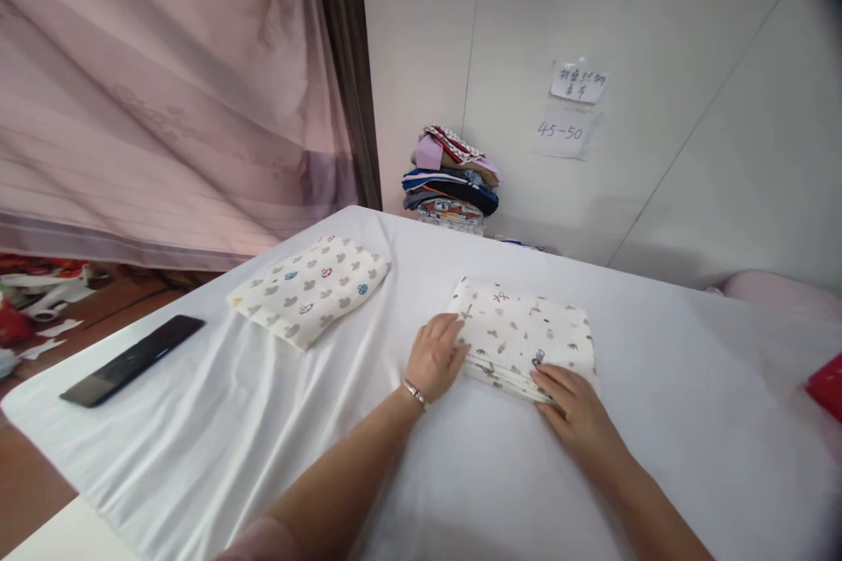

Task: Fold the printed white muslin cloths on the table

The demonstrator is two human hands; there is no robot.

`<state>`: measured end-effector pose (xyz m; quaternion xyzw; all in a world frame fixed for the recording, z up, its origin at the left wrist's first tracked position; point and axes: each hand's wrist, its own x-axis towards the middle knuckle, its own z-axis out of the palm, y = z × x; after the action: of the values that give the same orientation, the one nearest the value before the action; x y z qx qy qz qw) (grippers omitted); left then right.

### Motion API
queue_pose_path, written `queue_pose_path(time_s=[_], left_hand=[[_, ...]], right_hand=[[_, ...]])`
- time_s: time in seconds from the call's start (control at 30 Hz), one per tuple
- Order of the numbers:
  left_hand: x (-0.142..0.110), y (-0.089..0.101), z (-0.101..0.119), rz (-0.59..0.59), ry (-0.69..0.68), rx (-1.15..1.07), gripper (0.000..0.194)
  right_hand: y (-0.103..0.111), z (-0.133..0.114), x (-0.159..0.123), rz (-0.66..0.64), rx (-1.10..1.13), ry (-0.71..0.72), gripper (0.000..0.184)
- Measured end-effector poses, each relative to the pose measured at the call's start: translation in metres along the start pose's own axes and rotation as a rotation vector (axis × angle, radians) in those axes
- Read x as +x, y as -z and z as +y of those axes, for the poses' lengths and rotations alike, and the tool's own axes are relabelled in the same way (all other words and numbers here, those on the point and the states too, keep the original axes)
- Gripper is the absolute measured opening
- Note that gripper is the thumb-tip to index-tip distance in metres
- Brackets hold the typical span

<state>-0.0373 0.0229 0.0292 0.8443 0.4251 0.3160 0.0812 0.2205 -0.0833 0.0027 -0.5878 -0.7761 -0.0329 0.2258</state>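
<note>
A folded white cloth (519,329) with small printed motifs lies in front of me on the white-covered table, its layers showing along the near edge. My left hand (435,357) closes around its near left corner, fingers along the side and thumb at the front. At the near right, my right hand (574,408) grips the front edge, with fingertips on top and the thumb low against the layers. Further left rests a second folded cloth (316,285) with grey, red and blue mushroom prints; neither hand touches it.
A dark flat phone-like slab (135,359) lies near the left edge of the white-covered table (276,447). Beyond the far edge stands a stack of folded textiles (453,180) against the wall. A pink curtain (164,96) hangs at left; a red object (827,387) shows at far right.
</note>
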Motion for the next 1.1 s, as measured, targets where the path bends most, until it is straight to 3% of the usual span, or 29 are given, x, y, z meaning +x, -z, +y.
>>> queue_pose_path(time_s=[0.07,0.2,0.4,0.57,0.73,0.87,1.0,1.1], left_hand=[[-0.001,-0.002,0.005,-0.082,-0.088,-0.026,0.029],[-0.002,-0.008,0.002,-0.155,-0.046,-0.076,0.023],[-0.002,-0.011,-0.003,-0.099,-0.036,-0.125,0.023],[0.001,-0.012,-0.009,-0.076,-0.046,-0.145,0.025],[0.003,-0.012,-0.017,0.048,-0.031,-0.164,0.027],[0.009,-0.006,-0.003,0.122,-0.136,-0.081,0.022],[0.014,-0.007,0.021,0.014,-0.291,0.054,0.035],[0.008,-0.02,0.028,-0.123,-0.303,0.127,0.046]], right_hand=[[0.001,-0.001,0.0,-0.003,-0.003,-0.007,0.036],[0.013,0.001,-0.001,-0.076,-0.002,-0.037,0.037],[0.023,0.014,-0.004,-0.062,0.022,-0.232,0.034],[0.017,0.008,0.0,0.0,0.065,-0.279,0.032],[0.023,0.001,0.004,-0.053,0.098,-0.314,0.033],[0.029,-0.003,0.007,-0.123,0.107,-0.358,0.034],[0.029,-0.005,0.007,-0.17,0.097,-0.374,0.036],[0.031,-0.007,0.009,-0.191,0.071,-0.364,0.037]])
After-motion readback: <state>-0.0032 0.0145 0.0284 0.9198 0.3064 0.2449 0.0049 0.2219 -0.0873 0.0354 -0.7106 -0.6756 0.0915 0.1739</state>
